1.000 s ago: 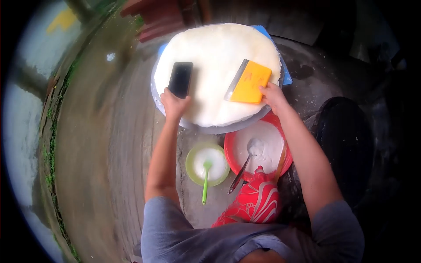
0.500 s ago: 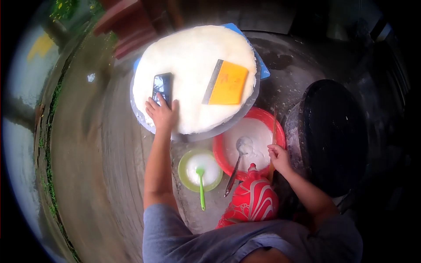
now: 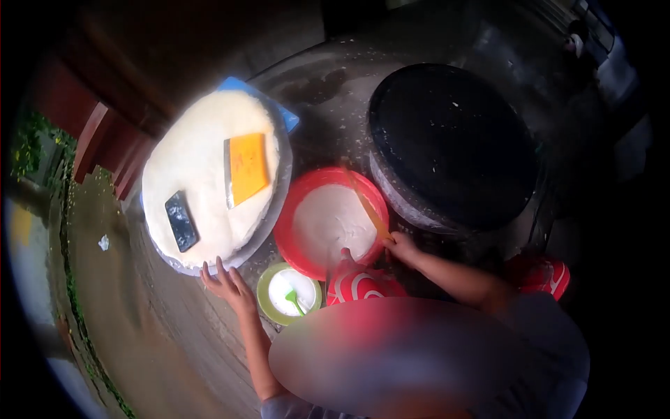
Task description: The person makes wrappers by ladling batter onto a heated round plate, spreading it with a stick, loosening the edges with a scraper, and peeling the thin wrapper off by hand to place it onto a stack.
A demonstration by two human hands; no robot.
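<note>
My left hand (image 3: 232, 286) is open, its fingers spread beside the near edge of a broad, round, pale stack of what look like thin pancakes (image 3: 199, 153). Lying on the stack are a dark phone (image 3: 181, 221) and an orange scraper (image 3: 248, 167) with a grey edge. Fingers of my right hand (image 3: 403, 249) are closed on the near end of a flat wooden stick (image 3: 368, 207), which slants across a red basin (image 3: 285, 241). Thick whitish batter (image 3: 328, 216) fills the basin's bottom. The ladle is not clearly visible.
Right of the basin stands a round black griddle (image 3: 453, 143) on a pale base. A green bowl (image 3: 264, 299) of white liquid holds a green spatula (image 3: 294, 300). My knee in red patterned cloth (image 3: 363, 285) is close to the basin. Blue board (image 3: 285, 119) juts from under the stack.
My view has swung right, bringing the griddle nearer the middle. My left hand has drawn back from the phone to the stack's near edge. My right hand stays at the stick.
</note>
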